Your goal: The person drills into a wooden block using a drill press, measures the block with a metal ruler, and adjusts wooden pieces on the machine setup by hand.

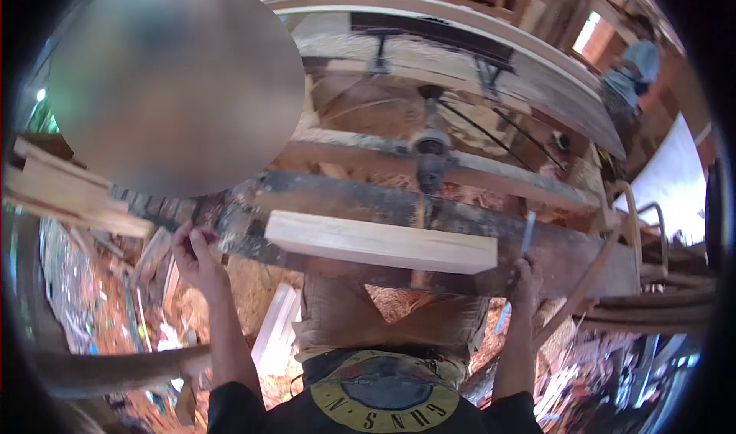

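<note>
A pale squared wooden block [376, 242] lies lengthwise on the dark, worn workbench [322, 192] in front of me. Beyond its middle is a power drill [431, 146], pointing toward me, its bit end close to the block. My left hand [198, 256] is off the block's left end at the bench edge, fingers loosely apart and no held object visible. To the right of the block, my right hand [526, 277] is closed around a thin pale-blue stick-like tool [529, 233] that points upward; its exact kind is unclear.
Sawn boards [77, 192] are stacked at left. A long plank structure [452, 62] with a dark metal rail spans the far side. A curved wooden bar [586, 281] crosses at right. Another person [632, 70] stands at far right. Wood scraps litter the ground; a blurred patch hides the upper left.
</note>
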`<state>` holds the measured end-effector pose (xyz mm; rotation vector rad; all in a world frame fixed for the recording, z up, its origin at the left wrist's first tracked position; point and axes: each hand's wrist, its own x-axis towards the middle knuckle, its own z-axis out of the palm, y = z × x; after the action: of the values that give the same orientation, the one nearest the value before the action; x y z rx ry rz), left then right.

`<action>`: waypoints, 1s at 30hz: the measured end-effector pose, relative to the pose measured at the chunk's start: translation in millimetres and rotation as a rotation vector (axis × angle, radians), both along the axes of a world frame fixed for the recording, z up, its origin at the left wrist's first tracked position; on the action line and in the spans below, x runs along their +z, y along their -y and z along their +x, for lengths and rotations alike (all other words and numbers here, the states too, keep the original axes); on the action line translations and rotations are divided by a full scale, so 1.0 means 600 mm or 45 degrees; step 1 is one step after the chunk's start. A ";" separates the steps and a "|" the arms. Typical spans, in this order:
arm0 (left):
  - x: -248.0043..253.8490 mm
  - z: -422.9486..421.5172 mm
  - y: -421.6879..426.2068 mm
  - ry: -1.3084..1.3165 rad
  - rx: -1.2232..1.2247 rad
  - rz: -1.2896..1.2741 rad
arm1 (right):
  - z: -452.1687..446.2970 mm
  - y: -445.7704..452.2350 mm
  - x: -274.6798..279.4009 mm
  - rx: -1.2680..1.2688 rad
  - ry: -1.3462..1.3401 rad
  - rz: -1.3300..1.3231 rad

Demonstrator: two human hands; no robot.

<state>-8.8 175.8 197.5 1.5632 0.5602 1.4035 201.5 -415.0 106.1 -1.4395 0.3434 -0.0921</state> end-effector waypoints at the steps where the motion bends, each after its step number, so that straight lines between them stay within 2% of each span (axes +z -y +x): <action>1: 0.006 0.007 0.021 -0.058 -0.052 0.000 | 0.001 0.004 -0.004 0.013 0.028 -0.002; 5: 0.053 0.035 0.140 -0.262 -0.301 -0.118 | 0.005 0.008 -0.005 0.038 0.018 0.180; 6: 0.051 0.041 0.161 -0.245 -0.429 -0.078 | -0.001 -0.005 0.024 -0.024 -0.023 0.067; 8: 0.047 0.044 0.190 -0.198 -0.654 0.008 | 0.008 0.013 0.006 0.059 0.099 0.008; 10: 0.053 0.050 0.214 -0.275 -0.768 0.070 | -0.003 0.003 0.051 0.118 0.127 0.014; 11: 0.056 0.052 0.226 -0.316 -0.835 0.104 | 0.007 0.006 0.042 0.102 0.238 -0.086; 13: 0.062 0.050 0.245 -0.362 -0.845 0.089 | 0.003 0.020 0.060 0.045 0.324 -0.117; 15: 0.056 0.050 0.244 -0.340 -0.846 0.135 | -0.030 0.019 0.150 0.011 0.305 0.039; 18: 0.056 0.048 0.252 -0.289 -0.823 0.282 | -0.068 0.081 0.216 -0.156 0.179 -0.117; 21: 0.061 0.037 0.257 -0.290 -0.879 0.253 | -0.087 0.184 0.181 -0.506 0.283 -0.914; 24: 0.053 0.032 0.254 -0.314 -0.849 0.269 | -0.117 0.289 0.110 -0.653 -0.263 -1.164; 26: 0.037 0.032 0.244 -0.300 -0.880 0.337 | -0.144 0.320 0.062 -0.542 -0.454 -1.222; 30: 0.070 0.020 0.287 -0.566 -0.874 0.328 | -0.181 0.304 0.039 -0.401 -0.605 -1.310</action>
<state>3.5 3.6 239.3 2.0358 0.0597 0.6242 93.0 -597.3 129.8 -2.4165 1.0121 -0.1990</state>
